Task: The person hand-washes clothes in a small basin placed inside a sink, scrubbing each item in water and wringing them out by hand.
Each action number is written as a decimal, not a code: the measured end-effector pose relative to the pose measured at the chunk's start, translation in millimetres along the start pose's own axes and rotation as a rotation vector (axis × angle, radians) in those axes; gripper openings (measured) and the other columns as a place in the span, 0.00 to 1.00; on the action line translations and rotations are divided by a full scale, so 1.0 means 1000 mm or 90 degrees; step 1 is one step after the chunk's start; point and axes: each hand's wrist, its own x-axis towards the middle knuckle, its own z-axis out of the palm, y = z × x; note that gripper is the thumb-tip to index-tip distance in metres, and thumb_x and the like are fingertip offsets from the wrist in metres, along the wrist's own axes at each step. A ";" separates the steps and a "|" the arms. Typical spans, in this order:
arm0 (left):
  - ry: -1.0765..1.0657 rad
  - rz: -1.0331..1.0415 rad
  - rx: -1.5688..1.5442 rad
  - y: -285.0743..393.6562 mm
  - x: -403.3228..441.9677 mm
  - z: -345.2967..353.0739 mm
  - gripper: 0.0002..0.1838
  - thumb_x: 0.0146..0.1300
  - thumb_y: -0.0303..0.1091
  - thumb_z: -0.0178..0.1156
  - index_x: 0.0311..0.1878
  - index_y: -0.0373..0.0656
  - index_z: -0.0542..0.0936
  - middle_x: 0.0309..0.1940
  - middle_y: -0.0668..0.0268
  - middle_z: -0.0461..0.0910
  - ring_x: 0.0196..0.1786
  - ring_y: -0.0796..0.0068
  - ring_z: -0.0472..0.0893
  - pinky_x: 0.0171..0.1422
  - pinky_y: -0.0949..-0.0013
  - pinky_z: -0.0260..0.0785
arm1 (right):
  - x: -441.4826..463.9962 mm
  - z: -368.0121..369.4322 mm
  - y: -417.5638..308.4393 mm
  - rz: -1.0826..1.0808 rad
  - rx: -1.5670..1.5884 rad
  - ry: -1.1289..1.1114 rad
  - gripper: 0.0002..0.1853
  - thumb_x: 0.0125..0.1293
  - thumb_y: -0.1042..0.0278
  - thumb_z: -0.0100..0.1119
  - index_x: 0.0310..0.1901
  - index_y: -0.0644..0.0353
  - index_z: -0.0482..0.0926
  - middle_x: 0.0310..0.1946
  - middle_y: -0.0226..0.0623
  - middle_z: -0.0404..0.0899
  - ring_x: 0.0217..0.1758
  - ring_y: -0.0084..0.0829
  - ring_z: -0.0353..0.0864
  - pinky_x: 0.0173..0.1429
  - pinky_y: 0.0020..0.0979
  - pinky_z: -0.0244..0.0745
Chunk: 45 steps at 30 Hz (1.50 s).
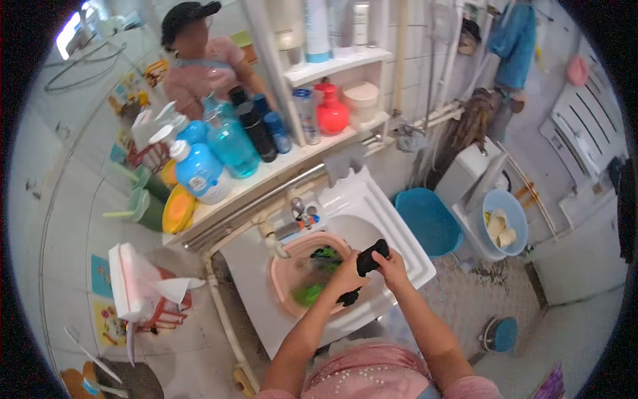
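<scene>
Holding the black cloth (372,258) between both hands, the person has it over the R rim of the pink basin (276,290), approx. midway along the sink's front edge but a bit back from it. L hand (347,275) is wrapped round the cloth's lower-mid part, w/ a dark end hanging below it; R hand (392,267) grips the upper end, thumb & fingers closed on it. Basin sits in the white sink (256,309), toward its L edge, below the faucet (304,214) at the back edge; green cloth (307,293) & other dark bits lie inside, prob. in water. Handling, as a guess: black cloth is soft, floppy, no stiffness, not fragile; prob. wet, so a bit heavier than dry & somewhat slippery. Best hold: bunched, full-palm grip near each end, not fingertips only, w/ loose end kept over the basin. Exact finger placement on L hand is partly hidden, can't tell.
</scene>
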 end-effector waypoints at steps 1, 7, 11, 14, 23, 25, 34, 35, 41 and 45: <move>-0.041 -0.023 -0.001 0.010 0.006 0.004 0.33 0.37 0.31 0.66 0.50 0.39 0.65 0.36 0.50 0.75 0.43 0.57 0.76 0.44 0.64 0.69 | 0.000 -0.012 0.001 -0.006 0.041 0.033 0.15 0.57 0.67 0.61 0.42 0.64 0.72 0.37 0.34 0.76 0.40 0.29 0.77 0.47 0.31 0.75; -0.197 -0.016 -0.048 -0.001 0.044 0.056 0.37 0.37 0.32 0.68 0.54 0.36 0.64 0.40 0.51 0.75 0.46 0.61 0.76 0.48 0.65 0.69 | -0.006 -0.090 -0.007 -0.055 0.172 0.221 0.14 0.55 0.66 0.63 0.39 0.62 0.74 0.33 0.33 0.76 0.34 0.27 0.77 0.37 0.29 0.75; -0.132 -0.035 -0.116 -0.004 0.061 0.082 0.36 0.38 0.36 0.71 0.52 0.35 0.66 0.44 0.52 0.73 0.49 0.63 0.74 0.52 0.65 0.67 | -0.005 -0.128 -0.017 -0.038 0.188 0.298 0.12 0.54 0.67 0.65 0.38 0.60 0.75 0.32 0.32 0.77 0.33 0.26 0.77 0.36 0.29 0.74; -0.129 -0.042 -0.096 -0.012 0.075 0.102 0.33 0.39 0.36 0.71 0.49 0.35 0.67 0.44 0.53 0.73 0.48 0.61 0.74 0.51 0.64 0.67 | 0.003 -0.146 -0.013 -0.016 0.144 0.378 0.13 0.52 0.66 0.66 0.37 0.60 0.76 0.32 0.30 0.77 0.33 0.25 0.76 0.35 0.27 0.72; 0.093 0.071 0.318 0.007 0.069 0.119 0.27 0.48 0.36 0.64 0.53 0.42 0.70 0.48 0.56 0.72 0.54 0.54 0.69 0.55 0.55 0.62 | 0.028 -0.183 0.007 -0.066 -0.178 0.423 0.19 0.54 0.62 0.65 0.41 0.67 0.75 0.34 0.33 0.77 0.36 0.26 0.73 0.42 0.29 0.66; -0.019 0.060 0.271 -0.012 0.070 0.126 0.27 0.53 0.39 0.60 0.57 0.43 0.69 0.52 0.56 0.71 0.56 0.54 0.68 0.56 0.54 0.62 | 0.029 -0.184 0.004 -0.014 -0.215 0.451 0.20 0.54 0.59 0.64 0.41 0.66 0.75 0.31 0.31 0.76 0.35 0.25 0.72 0.41 0.30 0.66; 0.035 0.060 0.144 -0.018 0.059 0.119 0.26 0.60 0.41 0.53 0.59 0.39 0.65 0.60 0.52 0.63 0.61 0.51 0.64 0.60 0.55 0.59 | 0.041 -0.194 0.024 -0.037 -0.261 0.556 0.40 0.53 0.47 0.62 0.61 0.64 0.59 0.57 0.46 0.63 0.56 0.39 0.67 0.52 0.34 0.66; 0.043 0.057 0.145 -0.017 0.056 0.115 0.26 0.60 0.41 0.53 0.59 0.39 0.65 0.60 0.52 0.63 0.61 0.51 0.64 0.60 0.55 0.59 | 0.040 -0.192 0.024 -0.038 -0.264 0.548 0.40 0.53 0.47 0.62 0.61 0.64 0.59 0.57 0.46 0.63 0.56 0.39 0.67 0.52 0.34 0.66; 0.078 0.040 0.222 -0.016 0.030 0.079 0.28 0.60 0.38 0.51 0.63 0.41 0.59 0.63 0.52 0.58 0.65 0.46 0.55 0.64 0.49 0.52 | 0.025 -0.104 -0.016 -0.146 -0.675 0.472 0.49 0.52 0.46 0.61 0.67 0.63 0.45 0.68 0.57 0.36 0.71 0.52 0.37 0.68 0.51 0.39; 0.147 -0.033 0.301 -0.020 0.002 0.051 0.31 0.60 0.40 0.51 0.66 0.42 0.56 0.67 0.57 0.51 0.70 0.51 0.47 0.67 0.42 0.40 | 0.016 -0.033 -0.019 -0.146 -0.744 0.331 0.49 0.53 0.46 0.60 0.68 0.59 0.42 0.70 0.47 0.34 0.72 0.47 0.34 0.63 0.63 0.38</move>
